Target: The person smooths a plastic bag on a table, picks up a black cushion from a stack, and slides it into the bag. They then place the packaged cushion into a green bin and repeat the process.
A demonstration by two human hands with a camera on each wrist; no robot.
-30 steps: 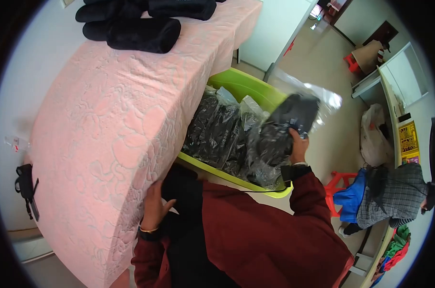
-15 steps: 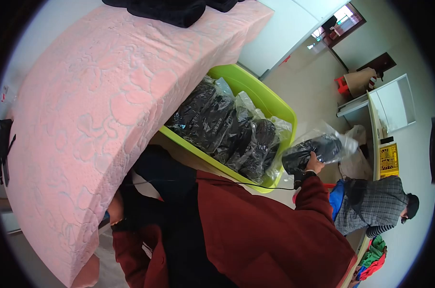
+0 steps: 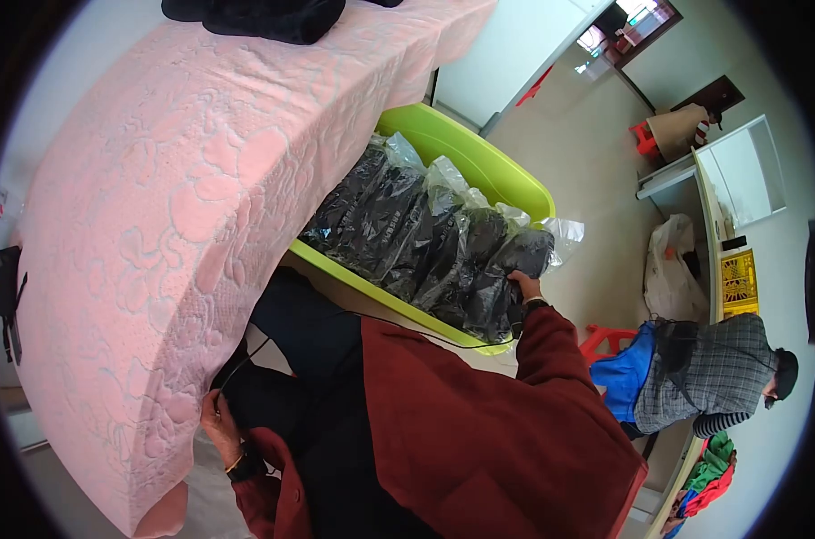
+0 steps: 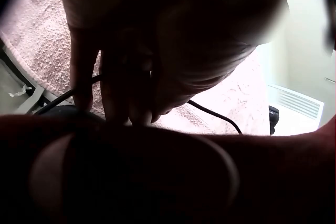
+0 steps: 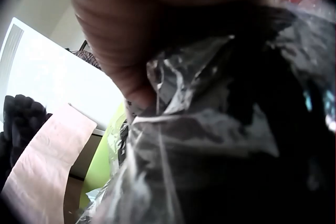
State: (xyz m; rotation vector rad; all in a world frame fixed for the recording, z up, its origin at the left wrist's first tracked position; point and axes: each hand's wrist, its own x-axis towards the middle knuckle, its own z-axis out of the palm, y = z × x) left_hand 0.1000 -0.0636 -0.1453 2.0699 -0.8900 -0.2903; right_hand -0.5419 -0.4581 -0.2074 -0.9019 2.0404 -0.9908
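My right hand (image 3: 528, 286) grips a plastic-wrapped black bundle (image 3: 506, 260) at the near right end of a lime-green tub (image 3: 479, 148). In the right wrist view, thumb and clear wrap (image 5: 178, 82) meet closely over the dark bundle (image 5: 231, 176). Several similar bagged black bundles (image 3: 398, 211), one with pale lettering, lie side by side in the tub. Beside the hanging edge of the pink cover, my left hand (image 3: 221, 427) holds a thin black cable (image 4: 215, 113), which runs between its fingers in the left wrist view.
A pink quilted cover (image 3: 147, 189) drapes the table to the left, with black plush items (image 3: 273, 18) at its far end. Another person (image 3: 722, 368) bends at the right-hand counter by a red stool (image 3: 601, 341). A white bag (image 3: 673, 265) stands beyond.
My right hand swung the bagged bundle out past the tub's right end, then brought it back onto the tub's end. My left hand moved down along the table edge and now holds the cable.
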